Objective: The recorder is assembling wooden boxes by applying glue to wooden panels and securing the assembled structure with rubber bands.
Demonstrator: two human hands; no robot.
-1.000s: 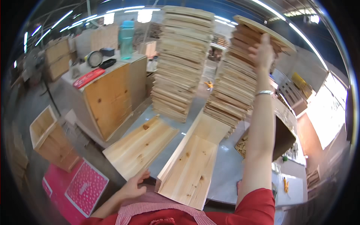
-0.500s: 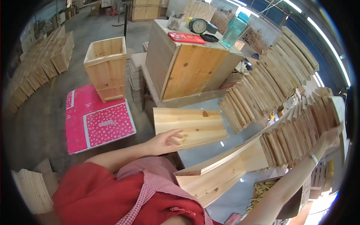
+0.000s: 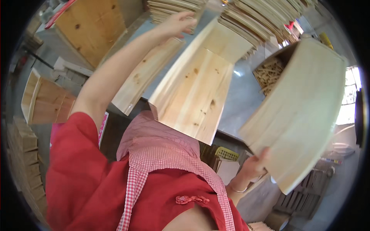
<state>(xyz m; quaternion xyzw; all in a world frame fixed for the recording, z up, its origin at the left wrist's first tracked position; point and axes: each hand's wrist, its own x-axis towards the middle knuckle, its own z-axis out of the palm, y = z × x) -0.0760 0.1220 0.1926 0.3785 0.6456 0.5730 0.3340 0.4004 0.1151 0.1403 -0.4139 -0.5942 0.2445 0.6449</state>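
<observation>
My right hand [image 3: 254, 165] grips the lower edge of a wide pale wooden panel [image 3: 298, 111], which it holds up tilted at the right. My left hand [image 3: 177, 25] is stretched out at the top, its fingers apart and nothing seen in them, near a stack of boards [image 3: 169, 9]. Between my hands on the table lies a partly joined wooden box [image 3: 198, 90]; a bottom, a side and an end piece show. Beside it, partly behind my left forearm, is a flat knotty board [image 3: 140, 75].
More stacked boards [image 3: 262, 17] stand at the table's far side. A box of small wood pieces [image 3: 269, 73] sits behind the raised panel. At the left are a wooden cabinet [image 3: 92, 27] and a tall wooden bin [image 3: 50, 100]. A yellow basket [image 3: 226, 153] is below the table edge.
My right hand has come from the right-hand stack toward my body and now carries a panel. My left hand has reached farther out. The whole view has turned.
</observation>
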